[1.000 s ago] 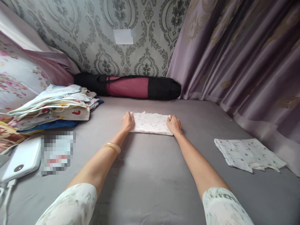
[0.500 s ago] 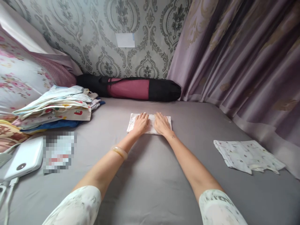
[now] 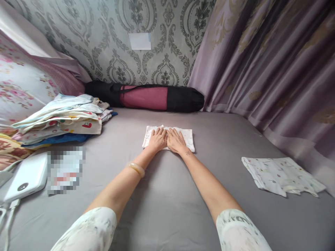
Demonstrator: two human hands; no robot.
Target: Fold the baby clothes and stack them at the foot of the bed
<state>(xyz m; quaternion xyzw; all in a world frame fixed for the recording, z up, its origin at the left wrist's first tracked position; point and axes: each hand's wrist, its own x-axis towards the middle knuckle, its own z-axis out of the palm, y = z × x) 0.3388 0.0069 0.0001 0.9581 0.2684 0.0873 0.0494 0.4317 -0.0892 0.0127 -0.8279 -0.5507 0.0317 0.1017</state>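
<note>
A folded white patterned cloth [image 3: 188, 136], seemingly a small garment, lies flat on the grey bed sheet [image 3: 167, 195]. My left hand [image 3: 158, 139] rests palm down on its left half, fingers stretched out. Close beside it, my right hand [image 3: 176, 140] presses flat on the middle of the cloth, fingers also extended. The two hands nearly meet at their inner edges and hide the cloth's centre. Off to the right lies another white printed garment [image 3: 280, 174], spread flat and apart from both hands.
A pile of folded clothes [image 3: 65, 116] is at the left. In front of it lie a white power bank [image 3: 27, 177] with cables and a blurred packet [image 3: 66, 170]. A black and pink rolled bag [image 3: 143, 98] lines the wall; a purple curtain [image 3: 235, 59] hangs right.
My right hand has slid slightly left on the folded cloth, toward my left hand, and now lies flatter. My left hand has hardly moved.
</note>
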